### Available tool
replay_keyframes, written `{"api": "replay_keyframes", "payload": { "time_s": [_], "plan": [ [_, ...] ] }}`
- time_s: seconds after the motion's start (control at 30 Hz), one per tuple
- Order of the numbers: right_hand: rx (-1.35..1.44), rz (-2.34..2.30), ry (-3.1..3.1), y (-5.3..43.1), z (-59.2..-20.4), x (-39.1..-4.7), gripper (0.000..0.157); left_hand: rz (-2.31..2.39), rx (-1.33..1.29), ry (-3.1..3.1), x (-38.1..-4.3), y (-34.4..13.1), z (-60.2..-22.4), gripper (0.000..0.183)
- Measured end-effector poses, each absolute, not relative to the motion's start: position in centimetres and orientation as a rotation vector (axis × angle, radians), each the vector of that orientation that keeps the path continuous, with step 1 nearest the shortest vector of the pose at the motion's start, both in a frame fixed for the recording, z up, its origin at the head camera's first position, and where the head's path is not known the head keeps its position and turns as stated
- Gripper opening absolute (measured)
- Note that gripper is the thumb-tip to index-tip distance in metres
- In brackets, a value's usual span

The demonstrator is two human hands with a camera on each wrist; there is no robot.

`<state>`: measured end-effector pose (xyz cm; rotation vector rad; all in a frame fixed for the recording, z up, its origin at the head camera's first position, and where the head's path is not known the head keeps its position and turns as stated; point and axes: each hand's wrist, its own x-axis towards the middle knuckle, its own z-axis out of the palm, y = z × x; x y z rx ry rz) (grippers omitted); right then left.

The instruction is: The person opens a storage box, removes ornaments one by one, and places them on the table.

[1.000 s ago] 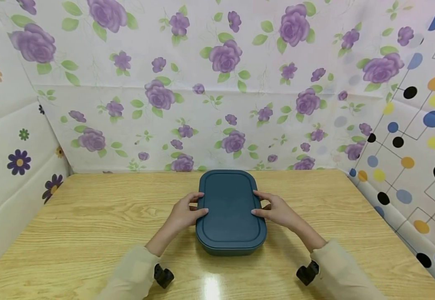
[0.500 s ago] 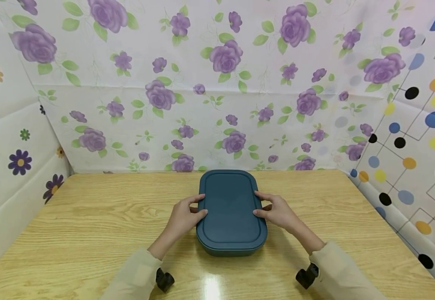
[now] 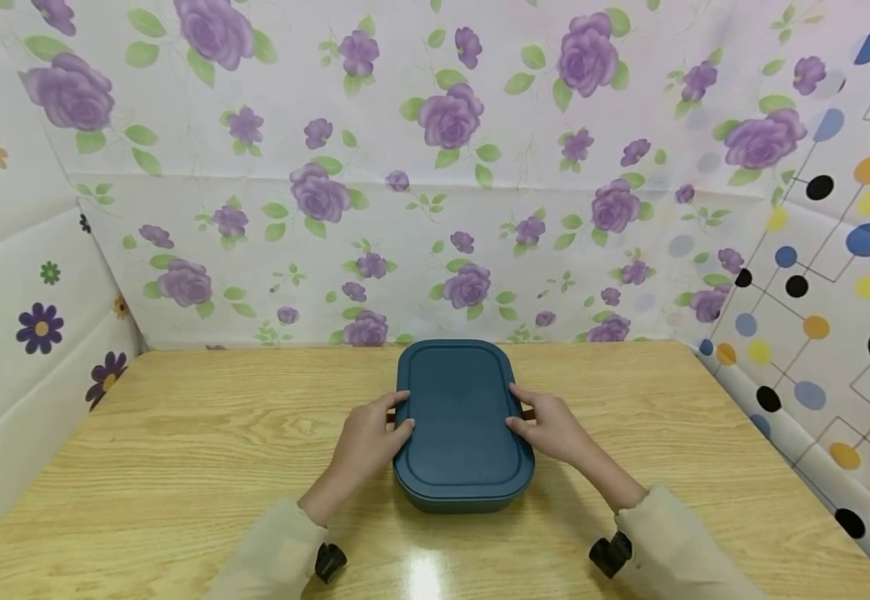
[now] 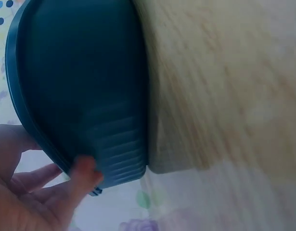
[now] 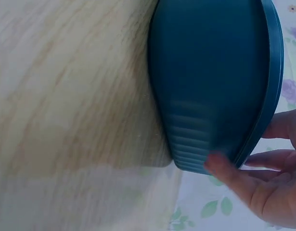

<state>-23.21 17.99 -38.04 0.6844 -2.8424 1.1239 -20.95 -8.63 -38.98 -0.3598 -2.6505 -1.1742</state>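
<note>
A dark blue storage box [image 3: 461,505] with rounded corners sits on the table, its flat lid [image 3: 459,417] level on top. At the box's left edge, my left hand [image 3: 370,433] grips the rim, thumb over the lid's border and forefinger further back. My right hand [image 3: 553,427] holds the opposite edge in much the same way. Both wrist views show the ribbed side wall [image 4: 120,151] of the box, with the thumbs blurred against it. The remaining fingers bend beside and under the rim, partly hidden in the head view.
Wooden tabletop [image 3: 240,417] extends on both sides of the box. Behind it hangs a floral curtain [image 3: 405,208], with a dotted sheet [image 3: 832,292] on the right and a flowered one [image 3: 15,275] on the left. Small black cameras [image 3: 330,562] sit at the wrists.
The box stays in place with its lid on. Both hands shift slightly, the fingers drawing in closer around the rim.
</note>
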Motion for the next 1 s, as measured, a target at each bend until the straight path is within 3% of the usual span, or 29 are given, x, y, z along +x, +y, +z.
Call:
{"api": "replay_keyframes", "payload": {
  "time_s": [0.23, 0.67, 1.0],
  "plan": [
    [0.644, 1.010, -2.822, 18.0, -37.2, -22.9, 0.051, -1.037, -0.314, -2.648, -20.7, -8.4, -38.2, 0.037],
    [0.475, 1.565, -2.778, 20.7, -36.1, -23.4, 0.051, -1.970, -0.171, -2.485, -20.6, -8.6, -35.7, 0.042],
    [0.412, 1.740, -2.824, 25.3, -36.0, -24.3, 0.058, -2.272, -0.295, -2.357, -20.1, -4.6, -35.3, 0.051]
  ]
}}
